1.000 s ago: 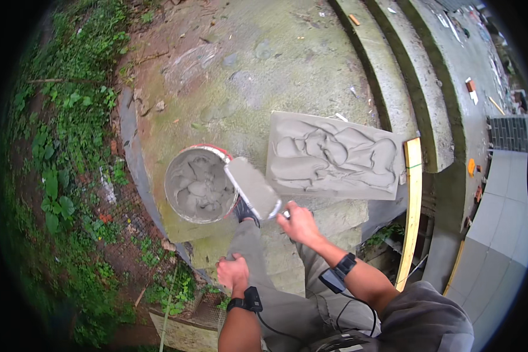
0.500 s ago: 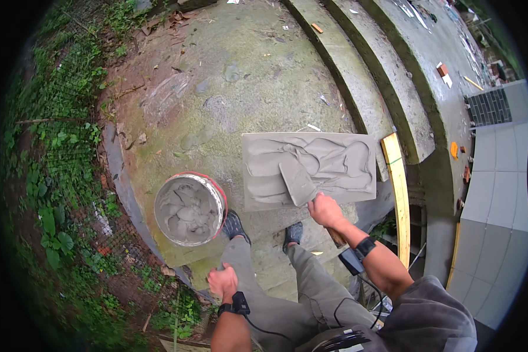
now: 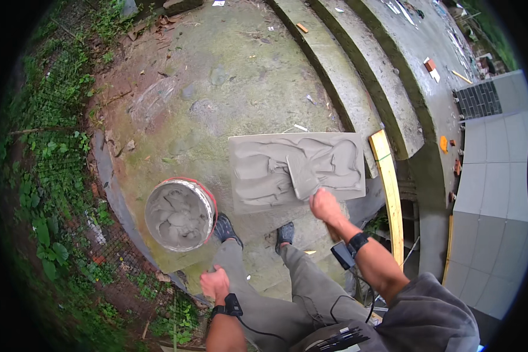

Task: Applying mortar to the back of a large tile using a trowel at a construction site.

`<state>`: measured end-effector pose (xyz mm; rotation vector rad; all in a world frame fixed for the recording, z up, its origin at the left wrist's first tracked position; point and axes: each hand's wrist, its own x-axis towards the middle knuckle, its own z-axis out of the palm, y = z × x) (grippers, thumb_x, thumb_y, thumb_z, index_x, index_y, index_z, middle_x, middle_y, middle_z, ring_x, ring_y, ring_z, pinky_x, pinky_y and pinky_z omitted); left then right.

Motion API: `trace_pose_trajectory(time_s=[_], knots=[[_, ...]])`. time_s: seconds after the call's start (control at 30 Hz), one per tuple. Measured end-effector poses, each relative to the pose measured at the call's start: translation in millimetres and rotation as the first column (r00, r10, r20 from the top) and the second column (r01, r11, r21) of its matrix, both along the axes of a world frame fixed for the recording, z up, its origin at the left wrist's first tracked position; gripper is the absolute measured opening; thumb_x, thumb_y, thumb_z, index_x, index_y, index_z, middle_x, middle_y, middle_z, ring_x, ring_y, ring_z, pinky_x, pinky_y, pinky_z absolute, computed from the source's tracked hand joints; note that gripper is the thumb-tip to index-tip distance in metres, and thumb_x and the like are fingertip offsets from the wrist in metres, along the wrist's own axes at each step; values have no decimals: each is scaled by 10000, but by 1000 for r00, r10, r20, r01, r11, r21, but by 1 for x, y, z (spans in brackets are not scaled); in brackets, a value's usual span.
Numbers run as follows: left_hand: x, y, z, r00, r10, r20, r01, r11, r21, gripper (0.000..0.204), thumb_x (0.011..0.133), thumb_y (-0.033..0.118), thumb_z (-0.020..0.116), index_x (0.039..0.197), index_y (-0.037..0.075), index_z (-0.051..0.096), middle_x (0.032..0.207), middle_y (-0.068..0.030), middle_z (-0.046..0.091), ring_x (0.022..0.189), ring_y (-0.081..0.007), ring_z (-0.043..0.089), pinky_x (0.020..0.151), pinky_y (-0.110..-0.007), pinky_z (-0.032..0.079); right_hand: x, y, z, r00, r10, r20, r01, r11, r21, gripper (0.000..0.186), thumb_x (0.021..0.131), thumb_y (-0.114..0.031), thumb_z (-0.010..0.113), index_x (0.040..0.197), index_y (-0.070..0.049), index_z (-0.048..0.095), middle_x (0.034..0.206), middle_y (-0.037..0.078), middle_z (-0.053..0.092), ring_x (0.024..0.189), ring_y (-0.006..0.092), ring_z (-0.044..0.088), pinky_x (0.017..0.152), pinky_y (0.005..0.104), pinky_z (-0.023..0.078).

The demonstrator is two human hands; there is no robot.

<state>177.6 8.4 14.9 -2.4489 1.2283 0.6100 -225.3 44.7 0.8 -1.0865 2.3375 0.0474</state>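
Note:
My right hand (image 3: 327, 205) is closed around the handle of a wide-bladed trowel (image 3: 303, 178). The blade lies against grey mortar (image 3: 255, 161), which is spread in ridges and swirls over a rectangular tile (image 3: 359, 190) on the ground in front of my feet. Part of the handle shows below my fist. My left hand (image 3: 215, 283) is curled into a fist beside my left knee, with nothing visible in it. To the left of the tile stands a round white bucket (image 3: 210, 206) with a red rim, holding more wet mortar (image 3: 179, 216).
Concrete steps (image 3: 358, 76) curve away at the upper right. A yellow wooden plank (image 3: 387, 188) lies right of the tile. Large light tiles (image 3: 493, 176) stand at the far right. Green plants and netting (image 3: 53, 234) border the slab on the left.
The trowel has moved a little to the right across the mortar, and its blade has turned slightly. My left hand stays in a fist by the knee. The whole view has shifted slightly.

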Motion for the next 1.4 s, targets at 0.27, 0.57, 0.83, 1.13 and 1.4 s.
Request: trace_pose_trajectory(time_s=[0.27,0.57,0.83,1.13,1.4], knots=[[-3,-7,2,999,-40,23,39,999,25,507,818,393,677,1116,-15,714,1070,-245,712,1005,-422,682,881,-522,527,33,29,21,978,203,-55,-194,972,133,400,968,-295,551,1030,100,546,808,313,674,795,472,687,739,539,563],[-14,-9,19,1000,-2,4,2,1000,23,497,838,395,669,1157,17,719,1139,-228,707,1086,-395,663,944,-500,513,26,11,52,989,-81,127,77,996,39,441,963,-317,553,1081,108,567,904,296,699,874,481,683,804,542,549],[-6,0,8,998,-54,10,54,999,-6,506,841,399,666,1136,-9,713,1097,-242,712,1042,-426,671,909,-522,521,-36,64,10,969,-210,-130,210,978,-7,431,970,-296,530,1087,118,554,835,284,698,806,449,699,717,538,566],[-9,-1,5,996,-81,41,79,995,53,505,860,402,652,1198,31,706,1188,-214,698,1109,-390,658,954,-494,514,-51,95,9,958,256,-130,-225,952,209,295,995,-272,497,1083,9,518,894,272,682,765,414,714,630,514,581],[-12,9,5,998,-61,28,61,998,16,518,844,404,664,1187,17,704,1152,-224,703,1093,-400,658,946,-502,514,-97,132,6,966,-236,-103,237,972,-2,376,981,-322,540,1082,40,524,909,314,674,836,514,664,747,564,554]])
